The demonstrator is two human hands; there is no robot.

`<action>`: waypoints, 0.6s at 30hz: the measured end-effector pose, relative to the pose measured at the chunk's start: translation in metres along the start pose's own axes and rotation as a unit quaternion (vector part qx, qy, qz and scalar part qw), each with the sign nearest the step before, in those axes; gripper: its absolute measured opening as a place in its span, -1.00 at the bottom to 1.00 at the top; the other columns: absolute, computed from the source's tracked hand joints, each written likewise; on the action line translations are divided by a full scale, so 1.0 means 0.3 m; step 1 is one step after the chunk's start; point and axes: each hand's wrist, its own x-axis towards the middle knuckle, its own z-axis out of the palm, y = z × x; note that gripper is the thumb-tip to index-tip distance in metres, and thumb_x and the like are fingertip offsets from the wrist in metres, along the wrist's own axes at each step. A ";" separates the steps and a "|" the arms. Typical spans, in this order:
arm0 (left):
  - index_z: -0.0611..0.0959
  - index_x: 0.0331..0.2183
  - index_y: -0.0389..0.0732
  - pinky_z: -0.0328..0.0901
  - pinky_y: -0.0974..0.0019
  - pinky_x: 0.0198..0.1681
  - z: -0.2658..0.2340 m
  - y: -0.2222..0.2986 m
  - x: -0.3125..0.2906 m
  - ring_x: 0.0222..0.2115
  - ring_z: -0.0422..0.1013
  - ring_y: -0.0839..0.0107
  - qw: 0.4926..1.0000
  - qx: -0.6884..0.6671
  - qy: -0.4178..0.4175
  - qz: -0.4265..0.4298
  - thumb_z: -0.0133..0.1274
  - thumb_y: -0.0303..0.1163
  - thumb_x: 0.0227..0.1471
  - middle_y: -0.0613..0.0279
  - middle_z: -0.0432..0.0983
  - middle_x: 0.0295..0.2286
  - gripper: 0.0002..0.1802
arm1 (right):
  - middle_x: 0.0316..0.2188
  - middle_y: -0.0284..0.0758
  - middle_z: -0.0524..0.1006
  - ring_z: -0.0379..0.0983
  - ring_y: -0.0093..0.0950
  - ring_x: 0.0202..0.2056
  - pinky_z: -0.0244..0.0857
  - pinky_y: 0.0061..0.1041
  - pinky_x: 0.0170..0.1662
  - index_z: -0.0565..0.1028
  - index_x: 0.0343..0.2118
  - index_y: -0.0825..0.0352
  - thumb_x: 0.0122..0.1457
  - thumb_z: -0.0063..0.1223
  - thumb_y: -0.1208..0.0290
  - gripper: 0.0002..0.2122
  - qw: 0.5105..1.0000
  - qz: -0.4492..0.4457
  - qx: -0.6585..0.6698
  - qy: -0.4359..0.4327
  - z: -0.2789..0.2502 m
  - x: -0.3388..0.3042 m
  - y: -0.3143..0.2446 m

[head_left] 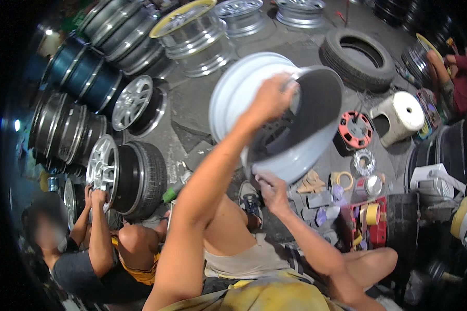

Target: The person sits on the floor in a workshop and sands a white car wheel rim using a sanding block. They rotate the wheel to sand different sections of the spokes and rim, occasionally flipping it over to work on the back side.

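Observation:
In front of me a large pale grey wheel rim [233, 96] stands tilted, its dark hollow barrel turned toward the right. My left hand [275, 98] reaches across to its upper part, the fingers curled over the lip and smeared by motion. At the lower edge, my right hand [273, 193] grips the lip with bent fingers, and the fingertips look dusted grey. Part of the rim's spoked face shows dark inside the barrel, behind my left forearm. My shoe [250, 199] is just below the rim.
On the left, a co-worker's hands [96, 197] touch a silver spoked wheel [102, 166] beside a tyre. Stacked rims [83, 72] line the far left. A loose tyre [357, 59], white stool [398, 119], red reel [355, 129], tape roll [342, 180] and tin can [369, 185] stand right.

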 end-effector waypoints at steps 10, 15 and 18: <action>0.50 0.14 -0.17 0.29 0.08 0.14 -0.244 -0.056 -0.042 -0.01 0.44 -0.14 0.996 0.084 -0.003 -0.044 -0.03 -0.72 -0.12 -0.26 0.52 -0.07 -0.29 | 0.13 -0.27 0.44 0.33 -0.23 0.16 0.07 -0.19 0.33 0.53 0.01 0.25 0.08 0.02 0.47 -0.62 0.699 -0.206 -0.650 -0.219 -0.550 0.396 0.658; 0.50 0.13 -0.22 0.34 0.07 0.07 -0.217 -0.071 -0.002 -0.10 0.47 -0.19 0.996 0.092 0.012 0.000 -0.02 -0.72 -0.13 -0.30 0.53 -0.13 -0.30 | -0.32 -0.08 0.56 0.47 -0.05 -0.23 0.33 -0.11 -0.13 0.60 -0.19 0.26 0.02 0.06 0.52 -0.74 0.942 -0.175 -0.272 -0.088 0.038 0.286 0.597; 0.46 0.19 -0.11 0.26 0.14 0.16 -0.228 -0.108 -0.034 0.02 0.41 -0.15 0.997 0.067 0.000 -0.050 -0.06 -0.71 -0.14 -0.27 0.47 -0.01 -0.23 | -0.19 -0.04 0.61 0.54 -0.05 -0.16 0.36 -0.11 -0.04 0.61 -0.10 0.22 0.10 0.06 0.48 -0.72 0.982 -0.014 -0.099 -0.162 0.173 0.342 0.247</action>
